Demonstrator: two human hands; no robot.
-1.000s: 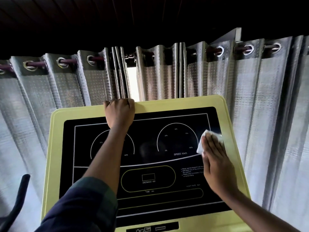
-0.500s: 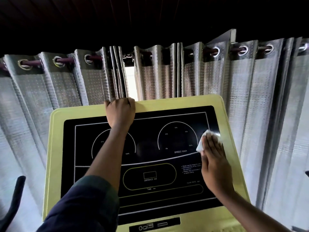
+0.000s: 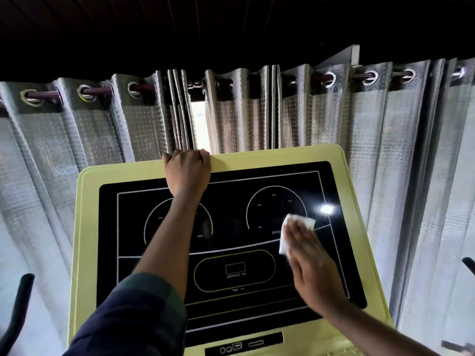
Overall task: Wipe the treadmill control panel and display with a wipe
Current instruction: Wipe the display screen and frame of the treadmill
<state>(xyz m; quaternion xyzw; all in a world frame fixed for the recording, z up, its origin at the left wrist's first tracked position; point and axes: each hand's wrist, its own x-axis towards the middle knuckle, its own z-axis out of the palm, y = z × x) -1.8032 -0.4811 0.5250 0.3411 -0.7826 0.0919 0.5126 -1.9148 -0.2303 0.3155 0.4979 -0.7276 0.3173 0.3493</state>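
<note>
Near edge: black port strip set in the pale yellow control panel. Dark sleeve on the left arm. Black display reads "DISTANCE KM" and "TIME" at the central oval; dials marked 0%, 25%, 50%, 75%, 100%. Right hand, fingers straight and flat, presses the white wipe on the right dial, hiding part of "SPEE". Left hand, fingers curled over the panel's far edge, grips it. Grey eyelet curtains behind.
</note>
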